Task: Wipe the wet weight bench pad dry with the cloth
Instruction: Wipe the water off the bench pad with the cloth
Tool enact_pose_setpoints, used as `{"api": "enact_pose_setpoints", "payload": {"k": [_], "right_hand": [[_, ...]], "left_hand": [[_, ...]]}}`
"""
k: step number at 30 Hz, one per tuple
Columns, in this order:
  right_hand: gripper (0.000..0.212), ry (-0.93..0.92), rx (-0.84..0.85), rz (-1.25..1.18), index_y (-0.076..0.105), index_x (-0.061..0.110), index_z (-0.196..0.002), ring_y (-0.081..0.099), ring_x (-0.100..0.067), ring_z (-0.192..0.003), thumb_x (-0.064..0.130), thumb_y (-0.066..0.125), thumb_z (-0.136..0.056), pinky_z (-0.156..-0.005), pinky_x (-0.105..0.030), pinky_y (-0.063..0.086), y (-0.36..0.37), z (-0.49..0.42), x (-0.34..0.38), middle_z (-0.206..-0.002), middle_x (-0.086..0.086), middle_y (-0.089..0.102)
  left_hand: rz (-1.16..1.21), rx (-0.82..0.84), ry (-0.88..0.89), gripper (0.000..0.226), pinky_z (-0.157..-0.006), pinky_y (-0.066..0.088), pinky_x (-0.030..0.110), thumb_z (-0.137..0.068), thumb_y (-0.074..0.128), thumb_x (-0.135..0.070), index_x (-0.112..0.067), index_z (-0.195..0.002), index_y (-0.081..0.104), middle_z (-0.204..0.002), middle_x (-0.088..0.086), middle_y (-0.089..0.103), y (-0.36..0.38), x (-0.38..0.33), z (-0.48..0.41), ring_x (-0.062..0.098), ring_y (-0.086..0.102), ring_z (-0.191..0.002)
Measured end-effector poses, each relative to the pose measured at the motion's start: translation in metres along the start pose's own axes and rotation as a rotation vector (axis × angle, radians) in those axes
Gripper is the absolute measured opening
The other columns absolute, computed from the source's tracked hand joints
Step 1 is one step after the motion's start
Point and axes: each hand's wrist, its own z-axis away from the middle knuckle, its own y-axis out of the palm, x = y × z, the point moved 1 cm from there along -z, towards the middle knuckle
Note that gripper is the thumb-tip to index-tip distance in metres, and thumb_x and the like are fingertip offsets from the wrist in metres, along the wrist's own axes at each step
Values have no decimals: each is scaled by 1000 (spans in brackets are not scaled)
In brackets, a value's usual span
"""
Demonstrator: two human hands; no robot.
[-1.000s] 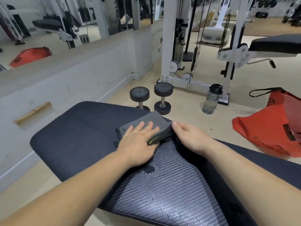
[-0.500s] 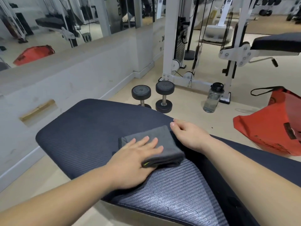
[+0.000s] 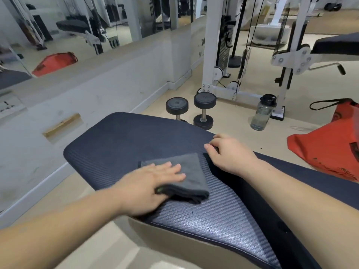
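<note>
The dark navy ribbed bench pad (image 3: 120,140) fills the middle of the view and shines near its front edge. On it lies a folded grey cloth (image 3: 191,178). My left hand (image 3: 153,183) presses flat on the cloth's left half with straight fingers. My right hand (image 3: 231,156) rests on the pad's far right edge beside the seam between the two pad sections, its fingers curled over that edge. The hand is a short way right of the cloth and apart from it.
Two black dumbbells (image 3: 204,109) stand on the floor beyond the pad. A clear water bottle (image 3: 262,113) stands by the white cable machine frame (image 3: 211,55). A red bag (image 3: 330,148) lies at right. A low wall with mirrors runs along the left.
My left hand has slid the cloth from the pad's far edge towards me and to the left, over the spot where a droplet lay. My right hand has stayed at the pad's edge.
</note>
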Motion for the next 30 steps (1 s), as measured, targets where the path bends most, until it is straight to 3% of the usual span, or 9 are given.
{"api": "enact_pose_setpoints", "payload": {"k": [5,8,11,14,17,20,23,27,30], "right_hand": [[40,-28,9,79,73,21,-100,62,-30,-109,48,44,-102,-90,-43,54,-2,10,4,-113,-3,62],[37,-41,-54,96,73,21,-94,61,-28,-107,45,46,-101,-86,-42,55,-3,16,5,-106,-3,60],[37,-64,-83,107,75,22,-95,60,-26,-106,46,46,-100,-83,-41,56,-4,20,10,-102,0,58],[36,-84,-22,146,74,25,-99,58,-23,-110,48,47,-99,-85,-40,55,-2,26,14,-103,2,56],[35,-105,5,166,72,30,-111,54,-21,-117,52,47,-98,-90,-41,54,1,31,15,-109,4,54],[36,-89,10,152,70,32,-116,53,-22,-119,54,48,-98,-92,-42,53,0,34,17,-113,4,55],[35,-70,-3,160,69,32,-117,53,-23,-119,53,48,-97,-93,-43,53,1,35,20,-114,3,56],[36,-57,-5,148,69,32,-119,53,-23,-119,52,48,-98,-94,-43,53,2,37,19,-115,4,56],[34,-65,-3,125,70,34,-118,54,-22,-119,52,50,-97,-94,-41,53,2,38,15,-113,5,57]], "left_hand": [[32,-247,-373,56,-129,5,42,-100,44,-47,-46,-154,29,-169,-17,15,13,-6,-12,10,9,-157],[-26,-153,-166,61,-129,0,38,-98,46,-49,-48,-155,23,-168,-22,8,31,-44,19,6,1,-157],[23,5,32,62,-127,-4,27,-98,53,-35,-53,-152,28,-164,-32,7,15,-16,42,-10,-3,-152],[85,-112,-167,56,-129,3,32,-100,53,-31,-50,-150,37,-165,-27,18,4,20,38,-6,7,-153],[91,-294,-410,54,-129,3,40,-100,48,-43,-47,-152,33,-168,-19,17,22,-6,33,8,7,-157],[47,-195,-280,61,-128,-4,39,-98,45,-48,-51,-154,21,-167,-25,3,40,-43,54,5,-5,-157],[26,-38,-103,64,-128,-4,34,-97,46,-43,-55,-153,19,-165,-28,-1,22,-23,67,-2,-7,-154],[136,-153,-377,54,-129,3,40,-101,47,-40,-49,-153,31,-168,-19,13,6,8,45,6,5,-157],[103,-310,-511,56,-128,0,45,-99,45,-48,-47,-153,28,-170,-17,13,34,-34,38,13,4,-158]]}}
